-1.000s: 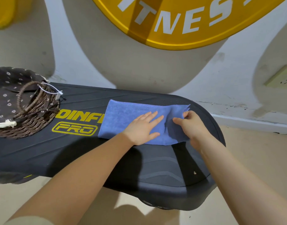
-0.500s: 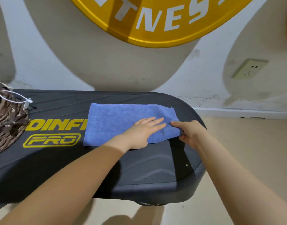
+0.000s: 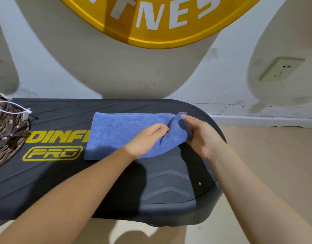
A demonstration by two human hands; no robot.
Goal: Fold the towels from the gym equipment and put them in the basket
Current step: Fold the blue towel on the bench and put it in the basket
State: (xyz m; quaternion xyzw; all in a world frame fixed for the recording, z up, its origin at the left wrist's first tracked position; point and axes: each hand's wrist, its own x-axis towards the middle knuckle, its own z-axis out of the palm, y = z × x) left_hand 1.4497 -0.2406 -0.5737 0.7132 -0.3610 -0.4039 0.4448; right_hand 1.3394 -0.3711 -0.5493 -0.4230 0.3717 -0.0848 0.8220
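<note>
Now towel [image 3: 120,132] end lifted, formerly flat.

the basket [image 3: 5,131] at the bench's [image 3: 169,191] left end is cut off by the picture's left edge, its inside out of view. the left hand [image 3: 146,140] hides its own fingertips in the towel [image 3: 120,131], whose right end covers the right hand's [image 3: 202,132] fingertips.
</note>
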